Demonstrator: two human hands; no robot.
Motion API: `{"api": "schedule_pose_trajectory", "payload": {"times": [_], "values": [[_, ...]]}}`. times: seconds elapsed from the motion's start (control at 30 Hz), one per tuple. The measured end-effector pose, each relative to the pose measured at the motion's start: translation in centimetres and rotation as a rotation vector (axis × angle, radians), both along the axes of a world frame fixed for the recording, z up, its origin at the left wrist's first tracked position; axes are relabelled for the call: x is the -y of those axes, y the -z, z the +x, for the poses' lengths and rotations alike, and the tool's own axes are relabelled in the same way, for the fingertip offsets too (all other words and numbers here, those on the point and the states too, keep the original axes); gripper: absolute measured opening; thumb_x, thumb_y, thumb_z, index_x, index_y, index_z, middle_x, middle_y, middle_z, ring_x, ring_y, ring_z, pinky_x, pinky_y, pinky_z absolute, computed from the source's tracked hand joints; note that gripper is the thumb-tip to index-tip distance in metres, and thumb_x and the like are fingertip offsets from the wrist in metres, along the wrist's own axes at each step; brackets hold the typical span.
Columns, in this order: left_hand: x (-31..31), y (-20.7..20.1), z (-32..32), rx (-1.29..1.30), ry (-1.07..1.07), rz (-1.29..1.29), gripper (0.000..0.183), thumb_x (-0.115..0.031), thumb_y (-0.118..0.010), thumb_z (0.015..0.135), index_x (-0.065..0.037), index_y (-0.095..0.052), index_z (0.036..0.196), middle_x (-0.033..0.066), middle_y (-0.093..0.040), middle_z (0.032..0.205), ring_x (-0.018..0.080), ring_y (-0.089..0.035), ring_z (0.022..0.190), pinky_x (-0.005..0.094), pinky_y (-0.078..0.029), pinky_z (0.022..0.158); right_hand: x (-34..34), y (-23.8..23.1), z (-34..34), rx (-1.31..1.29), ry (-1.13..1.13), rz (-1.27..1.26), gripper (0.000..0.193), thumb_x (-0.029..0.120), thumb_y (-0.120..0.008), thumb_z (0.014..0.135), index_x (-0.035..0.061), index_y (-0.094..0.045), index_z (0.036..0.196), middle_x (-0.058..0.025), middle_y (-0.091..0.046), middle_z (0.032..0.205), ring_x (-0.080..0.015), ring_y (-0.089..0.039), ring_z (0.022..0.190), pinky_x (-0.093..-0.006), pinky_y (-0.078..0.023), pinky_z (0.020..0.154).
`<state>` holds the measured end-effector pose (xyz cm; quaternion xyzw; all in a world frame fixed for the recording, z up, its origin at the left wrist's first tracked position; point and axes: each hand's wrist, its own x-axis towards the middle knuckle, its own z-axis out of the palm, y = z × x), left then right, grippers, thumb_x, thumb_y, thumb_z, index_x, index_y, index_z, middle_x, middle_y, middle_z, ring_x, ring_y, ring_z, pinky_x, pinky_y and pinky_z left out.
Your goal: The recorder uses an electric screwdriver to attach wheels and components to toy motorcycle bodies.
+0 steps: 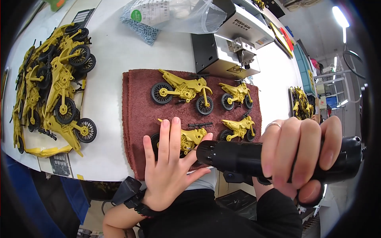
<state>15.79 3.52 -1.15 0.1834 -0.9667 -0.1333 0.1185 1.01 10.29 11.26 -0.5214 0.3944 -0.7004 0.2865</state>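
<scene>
With fingers spread flat, my left hand (164, 178) lies over a yellow toy motorcycle (193, 138) at the near left of a brown towel (137, 107). The hand hides part of its body and wheels. My right hand (297, 152) is wrapped around a black electric screwdriver (238, 157). The tool's nose points left, beside my left index finger and thumb; its tip and any contact with the toy cannot be made out. Three more yellow motorcycles with black wheels rest on the towel: one at far left (184, 88), one at far right (236, 94), one at near right (239, 126).
A heap of yellow motorcycles (59, 83) covers the table's left side. Behind the towel stands a black and silver machine (226, 55), beside a clear plastic bag (186, 18) and a blue textured cloth (143, 31). More yellow toys (301, 103) sit at the far right.
</scene>
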Motion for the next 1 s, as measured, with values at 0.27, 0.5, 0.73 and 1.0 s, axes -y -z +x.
{"api": "schedule_pose_trajectory", "payload": {"times": [0.27, 0.5, 0.73, 1.0], "values": [[0.0, 0.4, 0.1, -0.055, 0.003, 0.029, 0.074, -0.067, -0.049, 0.072, -0.038, -0.034, 0.138, 0.0199, -0.041, 0.134, 0.0329, -0.035, 0.128, 0.0554, -0.02, 0.106, 0.7, 0.1, 0.6, -0.034, -0.01, 0.166, 0.033, 0.006, -0.071, 0.076, 0.0119, -0.043, 0.093, -0.0017, -0.058, 0.07, -0.0165, -0.06, 0.058, -0.0296, -0.049, 0.058], [-0.2, 0.3, 0.0, -0.071, 0.01, -0.045, 0.067, -0.066, -0.045, 0.076, -0.036, -0.039, 0.136, 0.0194, -0.044, 0.131, 0.0329, -0.037, 0.127, 0.0553, -0.021, 0.105, 0.7, -0.1, -0.2, -0.146, -0.119, 0.134, 0.032, 0.003, -0.073, 0.074, 0.0099, -0.045, 0.09, -0.0044, -0.059, 0.068, -0.0186, -0.06, 0.056, -0.0301, -0.049, 0.055], [-0.2, 0.5, 0.2, -0.022, -0.022, -0.063, 0.066, -0.069, -0.043, 0.076, -0.039, -0.041, 0.134, 0.0191, -0.041, 0.133, 0.0329, -0.036, 0.128, 0.0558, -0.021, 0.105, 0.5, -0.1, 0.0, -0.109, -0.176, 0.092, 0.033, -0.003, -0.072, 0.072, 0.009, -0.048, 0.091, -0.0076, -0.063, 0.073, -0.0201, -0.062, 0.059, -0.0316, -0.052, 0.057], [-0.4, 0.5, 0.0, -0.029, 0.039, -0.055, 0.073, -0.069, -0.06, 0.063, -0.043, -0.046, 0.13, 0.0215, -0.034, 0.136, 0.0384, -0.026, 0.132, 0.061, -0.012, 0.105, -0.4, -5.0, -7.8, -0.108, 0.385, -0.242, 0.02, 0.007, -0.055, 0.073, 0.0023, -0.051, 0.092, -0.0047, -0.045, 0.077, -0.0139, -0.042, 0.066, -0.0309, -0.035, 0.069]]}}
